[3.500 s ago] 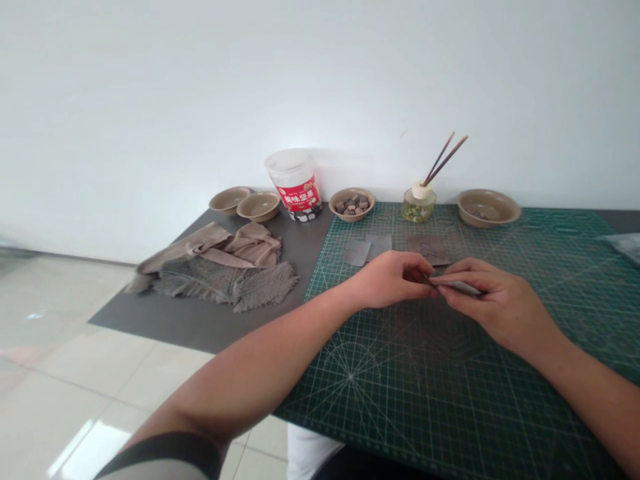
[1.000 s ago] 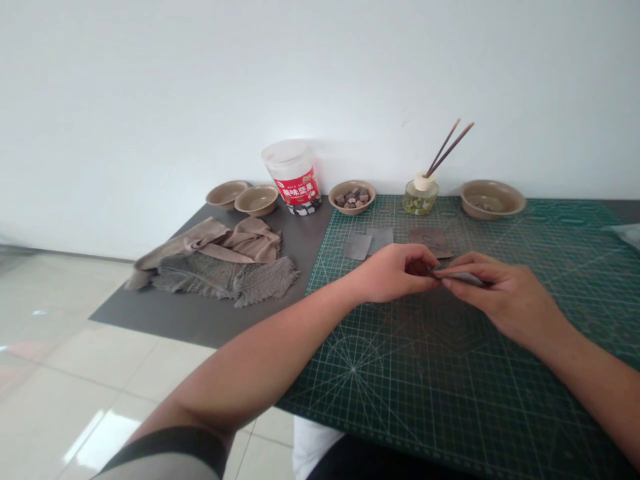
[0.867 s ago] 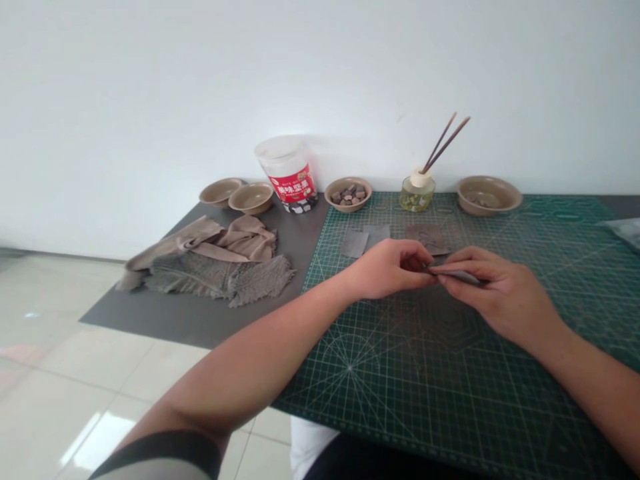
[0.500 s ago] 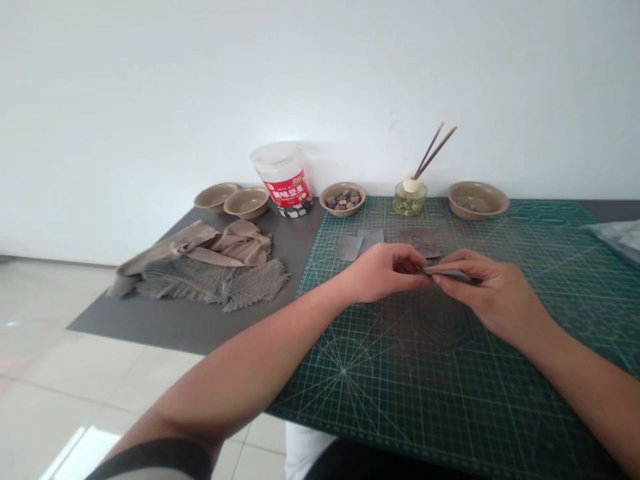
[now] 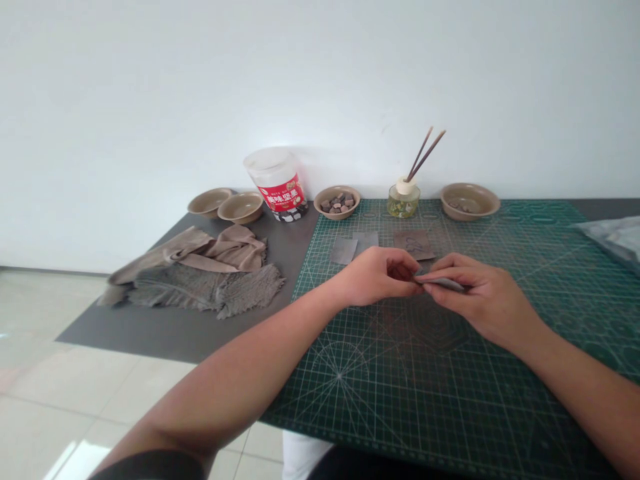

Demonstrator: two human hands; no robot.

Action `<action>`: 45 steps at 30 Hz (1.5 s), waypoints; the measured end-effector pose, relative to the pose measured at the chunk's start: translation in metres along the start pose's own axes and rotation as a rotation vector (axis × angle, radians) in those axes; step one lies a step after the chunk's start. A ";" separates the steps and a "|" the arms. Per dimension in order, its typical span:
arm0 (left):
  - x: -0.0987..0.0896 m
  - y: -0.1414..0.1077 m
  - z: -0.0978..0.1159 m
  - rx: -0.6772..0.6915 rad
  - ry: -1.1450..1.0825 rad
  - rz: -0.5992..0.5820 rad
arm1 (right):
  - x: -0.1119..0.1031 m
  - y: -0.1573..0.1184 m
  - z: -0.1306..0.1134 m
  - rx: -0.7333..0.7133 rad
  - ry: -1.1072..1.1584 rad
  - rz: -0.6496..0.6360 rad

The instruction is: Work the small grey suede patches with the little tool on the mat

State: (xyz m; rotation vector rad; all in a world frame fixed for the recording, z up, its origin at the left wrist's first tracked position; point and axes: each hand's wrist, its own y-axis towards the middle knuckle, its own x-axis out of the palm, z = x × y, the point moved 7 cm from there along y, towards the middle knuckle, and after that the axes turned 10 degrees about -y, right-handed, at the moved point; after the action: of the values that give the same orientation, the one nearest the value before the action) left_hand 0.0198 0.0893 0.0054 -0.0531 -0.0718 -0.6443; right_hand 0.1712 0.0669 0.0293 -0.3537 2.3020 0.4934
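Pinched between the thumb and fingers of my right hand [image 5: 480,293] is a thin grey piece [image 5: 447,285], held nearly edge-on above the green cutting mat [image 5: 390,387]. My left hand [image 5: 383,277] has its thumb and fingertips closed at the left end of that same piece. Behind the hands, a brown square [image 5: 414,245] with a dark squiggle on it lies on the mat. Two grey squares [image 5: 343,251] lie overlapping behind my left hand. The fingertips partly hide where both hands meet the piece.
Along the wall stand two bowls [image 5: 241,208], a red-labelled tub [image 5: 283,193], a bowl of small stones [image 5: 337,202], a reed diffuser [image 5: 403,200] and another bowl [image 5: 470,201]. Crumpled cloths [image 5: 200,280] lie left; a plastic bag [image 5: 617,240] is right.
The view has shifted slightly, so the scene sits a little further left and lower. Both hands still hold the grey piece, which is tilted a little more at its right end.
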 end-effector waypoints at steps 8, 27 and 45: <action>-0.001 0.001 -0.005 -0.001 -0.001 0.018 | 0.000 0.002 0.001 -0.025 0.004 0.005; 0.000 0.007 -0.008 0.173 0.179 0.186 | 0.001 0.008 0.016 -0.067 -0.017 0.081; 0.006 -0.016 -0.003 0.211 0.187 0.290 | 0.002 0.001 0.011 -0.146 0.066 0.056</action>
State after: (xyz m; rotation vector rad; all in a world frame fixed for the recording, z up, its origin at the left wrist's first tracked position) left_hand 0.0148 0.0725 0.0031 0.1975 0.0487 -0.3467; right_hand 0.1759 0.0724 0.0214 -0.3826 2.3507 0.6898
